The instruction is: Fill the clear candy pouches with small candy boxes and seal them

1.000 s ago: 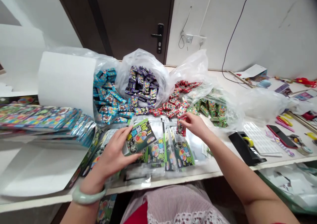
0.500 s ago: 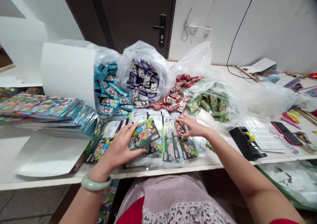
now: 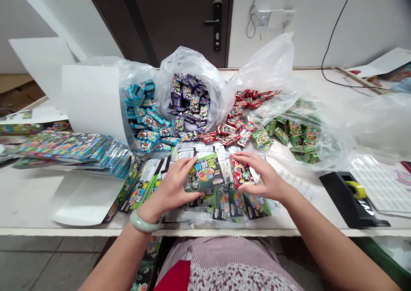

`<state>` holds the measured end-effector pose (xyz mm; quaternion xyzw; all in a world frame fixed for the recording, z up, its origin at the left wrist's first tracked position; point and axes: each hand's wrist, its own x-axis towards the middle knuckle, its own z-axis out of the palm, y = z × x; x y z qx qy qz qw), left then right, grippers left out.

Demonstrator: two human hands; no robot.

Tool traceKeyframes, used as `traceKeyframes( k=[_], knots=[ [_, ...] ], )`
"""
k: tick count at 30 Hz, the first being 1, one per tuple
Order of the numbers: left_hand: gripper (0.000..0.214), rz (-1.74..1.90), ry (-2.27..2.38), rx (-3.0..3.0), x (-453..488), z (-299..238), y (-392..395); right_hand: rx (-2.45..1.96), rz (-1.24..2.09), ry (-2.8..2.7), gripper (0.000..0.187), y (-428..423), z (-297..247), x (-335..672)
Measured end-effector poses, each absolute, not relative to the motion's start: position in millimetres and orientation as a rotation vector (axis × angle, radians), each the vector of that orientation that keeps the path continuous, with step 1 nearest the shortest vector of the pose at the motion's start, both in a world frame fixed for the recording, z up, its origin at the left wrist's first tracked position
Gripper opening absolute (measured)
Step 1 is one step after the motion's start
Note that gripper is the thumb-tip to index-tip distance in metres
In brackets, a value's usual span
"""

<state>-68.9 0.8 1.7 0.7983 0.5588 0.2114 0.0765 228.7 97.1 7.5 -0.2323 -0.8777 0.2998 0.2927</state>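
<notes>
My left hand [image 3: 171, 187] grips a green printed packet [image 3: 205, 174] by its left side, just above the table's near edge. My right hand [image 3: 265, 179] pinches a small red candy pack [image 3: 240, 174] right beside the packet's right edge; the two nearly touch. Under both hands lies a spread of flat green packets [image 3: 224, 199]. Behind them small candy packs lie in heaps: a blue heap [image 3: 144, 121], a purple heap [image 3: 189, 100] in a plastic bag, a red heap [image 3: 239, 126] and a green heap [image 3: 295, 132].
A stack of filled colourful packets [image 3: 70, 147] lies at the left, beside white card sheets [image 3: 91, 102]. A black tape dispenser [image 3: 351, 196] stands at the right near the table edge. Loose clear plastic bags [image 3: 369, 124] cover the right side. A dark door [image 3: 183, 16] stands behind.
My right hand has brought the red candy pack back from the red heap to the green packet. My left hand lifted the packet slightly rightward. The view has tilted down and shifted.
</notes>
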Motion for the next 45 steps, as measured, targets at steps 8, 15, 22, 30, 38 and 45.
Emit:
traceKeyframes(
  k=[8,15,22,30,38,45],
  knots=[
    [0.092,0.614,1.551,2.355,-69.7,6.3,3.9,-0.471,0.537,-2.707,0.076,110.0,42.2,207.4],
    [0.094,0.625,1.488,2.297,-73.2,0.0,2.5,-0.321,0.593,-2.801,0.078,116.9,47.5,200.7],
    [0.095,0.65,1.436,2.236,-76.4,0.6,6.0,-0.37,0.693,-2.804,0.082,126.1,54.4,197.3],
    [0.096,0.732,1.514,2.224,-82.6,3.9,2.6,-0.517,0.359,-2.594,0.076,124.4,61.5,197.3],
    [0.098,0.733,1.543,2.255,-78.5,2.0,2.7,-0.399,0.399,-2.74,0.072,109.9,52.1,189.4],
    [0.096,0.7,1.522,2.284,-76.4,1.2,2.8,-0.47,0.459,-2.772,0.077,110.0,45.5,192.1]
  ],
)
